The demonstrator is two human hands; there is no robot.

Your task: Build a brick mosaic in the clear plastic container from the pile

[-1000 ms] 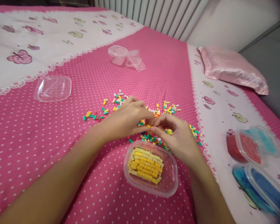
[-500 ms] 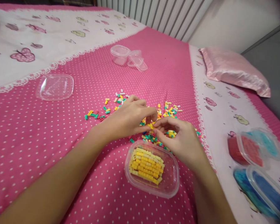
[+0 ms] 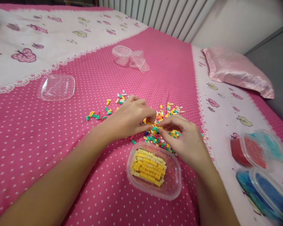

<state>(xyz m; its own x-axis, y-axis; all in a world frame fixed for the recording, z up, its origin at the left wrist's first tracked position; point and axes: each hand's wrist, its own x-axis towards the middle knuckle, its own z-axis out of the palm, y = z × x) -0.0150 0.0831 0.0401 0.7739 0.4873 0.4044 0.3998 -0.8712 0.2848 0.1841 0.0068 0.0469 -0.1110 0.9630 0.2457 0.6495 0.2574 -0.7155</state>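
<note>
My left hand point(image 3: 132, 116) hovers over a loose pile of small toy building bricks point(image 3: 155, 138) in yellow, green, red and white. Its thumb and fingers are pinched at a tiny yellow building brick point(image 3: 152, 125). Across a narrow gap, my right hand point(image 3: 182, 133) has thumb and index finger closed as well; whatever lies between those tips is too small to make out. Just below the hands, a clear plastic box point(image 3: 173, 185) holds rows of joined yellow and cream bricks point(image 3: 148, 168).
A clear lid point(image 3: 58, 88) lies at the left, and clear empty containers point(image 3: 122, 56) sit farther back on the pink dotted bedsheet point(image 3: 91, 175). At the right are boxes of red bricks point(image 3: 247, 150) and blue bricks point(image 3: 271, 191), near a pink pillow point(image 3: 238, 70).
My hands, whose fingertips met at a yellow brick, have drawn slightly apart. My right hand has shifted a little to the right; the box and its rows stay put.
</note>
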